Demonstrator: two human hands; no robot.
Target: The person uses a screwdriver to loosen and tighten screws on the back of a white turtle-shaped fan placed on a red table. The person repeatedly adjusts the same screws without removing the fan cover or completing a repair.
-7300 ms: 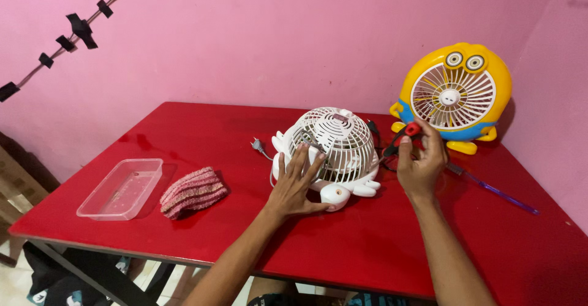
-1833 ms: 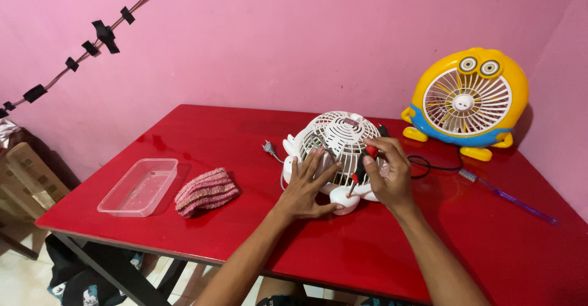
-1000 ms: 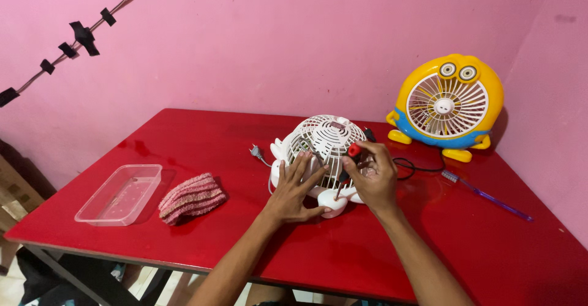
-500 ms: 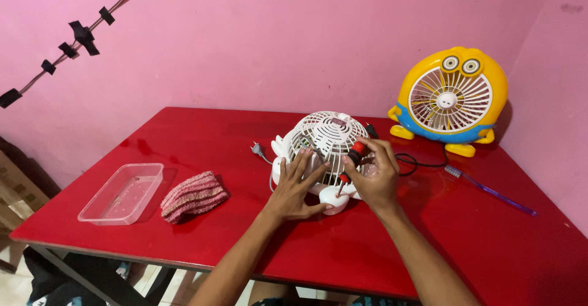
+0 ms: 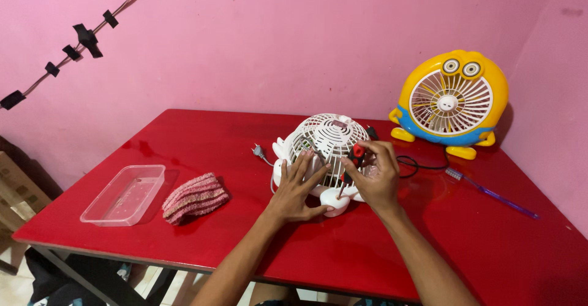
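Observation:
A small white fan (image 5: 327, 140) lies face down on the red table (image 5: 202, 128), its grille dome upward. My left hand (image 5: 295, 186) rests flat against the near side of the fan with fingers spread, steadying it. My right hand (image 5: 375, 177) grips a screwdriver with a red and black handle (image 5: 355, 156), its tip pointing down into the fan's lower right part near the white foot (image 5: 335, 200). The fan's plug (image 5: 260, 153) lies just left of it.
A yellow and blue cartoon-shaped fan (image 5: 450, 101) stands at the back right, its black cord (image 5: 413, 165) curling toward the white fan. A purple toothbrush (image 5: 493, 192) lies at right. A clear plastic tub (image 5: 125, 194) and a striped pink cloth (image 5: 195, 197) sit at left.
My right hand has lowered the screwdriver from the top of the fan toward its lower right side. My left hand stays pressed on the fan.

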